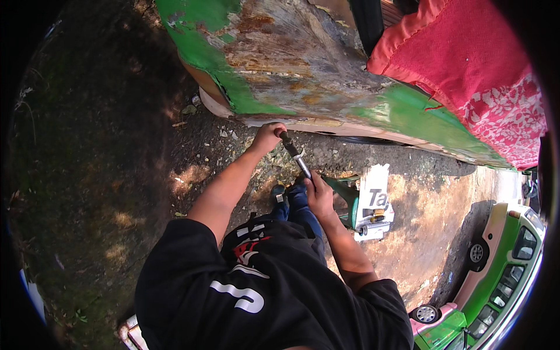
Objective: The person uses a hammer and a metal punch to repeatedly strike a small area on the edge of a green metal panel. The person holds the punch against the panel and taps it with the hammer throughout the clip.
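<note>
A rod-shaped tool (293, 150), dark toward its upper end with a silver section, slants between my hands in front of the green vehicle body. My left hand (268, 139) is closed around its far end, close to the panel's lower edge. Farther down the rod, my right hand (319, 197) grips the near end, with its fingers wrapped and the thumb along it. The exact kind of tool is not clear. Just beyond my left hand is the vehicle panel (280, 58), its green paint worn down to brown and grey patches.
A red patterned cloth (466, 64) drapes over the vehicle at the right. Right of my legs, a green stool (349, 204) stands beside a white printed sheet (374, 184) and small metal parts (374, 227). A green-and-pink van (487, 274) is parked at the lower right. Rubble (221, 140) litters the dirt ground.
</note>
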The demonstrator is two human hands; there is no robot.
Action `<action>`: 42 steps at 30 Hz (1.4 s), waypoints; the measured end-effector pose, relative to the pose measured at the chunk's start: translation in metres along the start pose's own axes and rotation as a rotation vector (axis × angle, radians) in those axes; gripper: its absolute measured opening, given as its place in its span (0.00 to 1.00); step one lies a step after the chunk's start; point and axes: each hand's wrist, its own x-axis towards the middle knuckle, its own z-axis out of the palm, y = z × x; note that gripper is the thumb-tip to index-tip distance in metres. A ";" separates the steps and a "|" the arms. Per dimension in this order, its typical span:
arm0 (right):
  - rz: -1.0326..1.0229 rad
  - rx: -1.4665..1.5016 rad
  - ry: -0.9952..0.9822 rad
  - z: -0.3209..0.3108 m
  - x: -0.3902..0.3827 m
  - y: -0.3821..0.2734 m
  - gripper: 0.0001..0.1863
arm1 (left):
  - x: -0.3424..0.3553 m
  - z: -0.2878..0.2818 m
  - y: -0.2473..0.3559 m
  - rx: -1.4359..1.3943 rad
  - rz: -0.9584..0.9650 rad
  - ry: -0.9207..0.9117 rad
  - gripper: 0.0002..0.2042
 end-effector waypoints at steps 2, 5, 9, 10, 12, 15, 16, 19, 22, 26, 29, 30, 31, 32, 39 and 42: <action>-0.054 -0.053 0.002 0.008 0.001 -0.001 0.15 | -0.002 0.001 -0.026 -0.060 -0.081 -0.061 0.05; 0.016 -0.088 -0.054 0.007 0.004 -0.001 0.16 | 0.000 0.007 -0.029 -0.178 -0.106 -0.056 0.04; 0.127 0.065 -0.048 -0.015 0.000 -0.019 0.16 | -0.018 0.003 -0.013 -0.047 -0.005 0.092 0.04; 0.170 0.104 -0.040 -0.020 -0.003 -0.022 0.16 | -0.026 0.002 -0.008 -0.045 0.025 0.146 0.05; 0.166 0.088 0.030 -0.019 -0.004 -0.009 0.16 | -0.038 -0.002 -0.005 -0.064 0.061 0.139 0.07; 0.225 0.113 0.031 -0.021 -0.004 -0.006 0.17 | -0.053 -0.009 -0.007 -0.065 0.029 0.117 0.08; 0.233 0.120 0.045 -0.021 -0.004 -0.003 0.17 | -0.054 -0.009 -0.006 -0.057 0.043 0.115 0.07; 0.223 0.131 0.054 -0.021 -0.005 -0.005 0.18 | -0.053 -0.011 -0.004 -0.036 0.065 0.108 0.06; 0.239 0.128 0.031 -0.021 -0.004 -0.007 0.18 | -0.048 -0.009 -0.002 -0.034 0.075 0.096 0.09; 0.238 0.120 0.009 -0.022 -0.005 -0.015 0.18 | -0.039 -0.008 -0.007 -0.026 0.109 0.040 0.11; 0.227 0.129 0.003 -0.023 -0.007 -0.015 0.17 | -0.034 -0.007 -0.011 0.009 0.169 0.020 0.11; 0.220 0.130 0.004 -0.022 -0.008 -0.014 0.17 | -0.032 -0.006 -0.011 0.025 0.202 0.025 0.11; 0.223 0.124 0.004 -0.023 -0.009 -0.013 0.17 | -0.032 -0.005 -0.010 0.021 0.186 0.027 0.12; 0.226 0.119 0.004 -0.023 -0.010 -0.012 0.17 | -0.032 -0.004 -0.009 0.021 0.189 0.023 0.12; 0.254 0.101 -0.014 -0.023 -0.011 -0.009 0.17 | -0.032 -0.001 -0.008 0.022 0.111 -0.041 0.12; 0.236 0.110 -0.013 -0.021 -0.011 -0.007 0.17 | -0.028 0.003 -0.004 0.026 0.137 0.004 0.10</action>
